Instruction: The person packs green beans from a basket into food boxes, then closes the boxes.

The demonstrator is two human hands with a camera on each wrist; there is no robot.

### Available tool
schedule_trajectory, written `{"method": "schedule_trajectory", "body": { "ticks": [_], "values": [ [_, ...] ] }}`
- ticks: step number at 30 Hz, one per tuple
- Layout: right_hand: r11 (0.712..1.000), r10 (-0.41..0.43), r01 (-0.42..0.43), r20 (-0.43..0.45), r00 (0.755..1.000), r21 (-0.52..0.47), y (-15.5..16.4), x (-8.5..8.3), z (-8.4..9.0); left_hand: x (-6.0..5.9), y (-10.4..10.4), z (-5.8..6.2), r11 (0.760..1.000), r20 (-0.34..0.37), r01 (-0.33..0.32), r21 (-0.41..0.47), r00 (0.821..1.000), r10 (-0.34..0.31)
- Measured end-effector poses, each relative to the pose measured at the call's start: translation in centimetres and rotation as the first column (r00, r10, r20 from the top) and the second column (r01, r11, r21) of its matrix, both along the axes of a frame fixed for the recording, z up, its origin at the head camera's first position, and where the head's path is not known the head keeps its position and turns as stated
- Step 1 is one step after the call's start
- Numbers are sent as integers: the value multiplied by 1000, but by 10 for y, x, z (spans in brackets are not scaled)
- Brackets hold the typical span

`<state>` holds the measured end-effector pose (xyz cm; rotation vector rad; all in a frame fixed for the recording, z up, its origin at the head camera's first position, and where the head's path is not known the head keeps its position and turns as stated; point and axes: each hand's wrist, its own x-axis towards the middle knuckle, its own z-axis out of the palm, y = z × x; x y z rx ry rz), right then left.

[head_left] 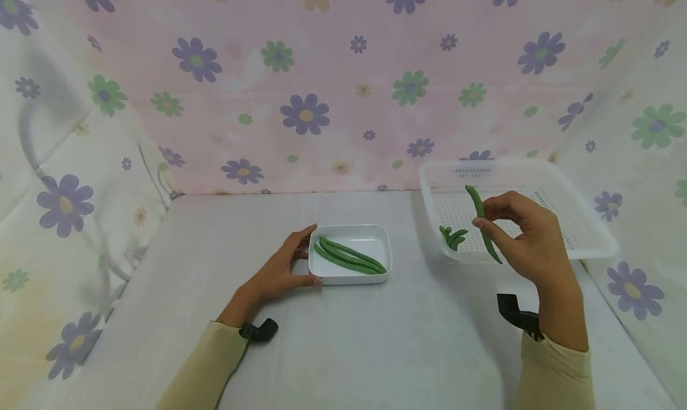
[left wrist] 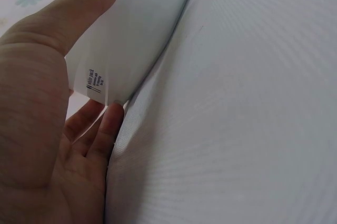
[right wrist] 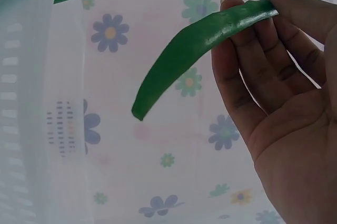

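a long, slender green bean pod (head_left: 483,224) hangs nearly upright, slightly curved, pinched near its middle by the right hand (head_left: 528,238) above the front edge of a white perforated plastic basket (head_left: 582,219); a shallow white rectangular dish (head_left: 350,276) sits on the table, holding a few green bean pods (head_left: 349,256) laid diagonally; the left hand (head_left: 279,270) touches its left side

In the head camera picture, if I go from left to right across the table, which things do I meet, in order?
Left hand → white dish with green beans → small bean pieces in the white basket → long green bean → right hand that pinches it.
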<state>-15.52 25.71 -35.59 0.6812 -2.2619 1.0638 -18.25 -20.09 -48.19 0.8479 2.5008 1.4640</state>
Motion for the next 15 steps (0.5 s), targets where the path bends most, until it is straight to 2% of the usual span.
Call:
{"method": "schedule_trajectory", "body": {
  "ticks": [9,15],
  "values": [
    [998,62,-63,-58,996,-21,-15,16,2,3,-3,-2,1000,-12,6,-14,1000,-6],
    [994,107,-107,-69,992,-2,-29,22,0,-6,-8,-27,1000,-19,-3,-18,1000,3]
  ]
}}
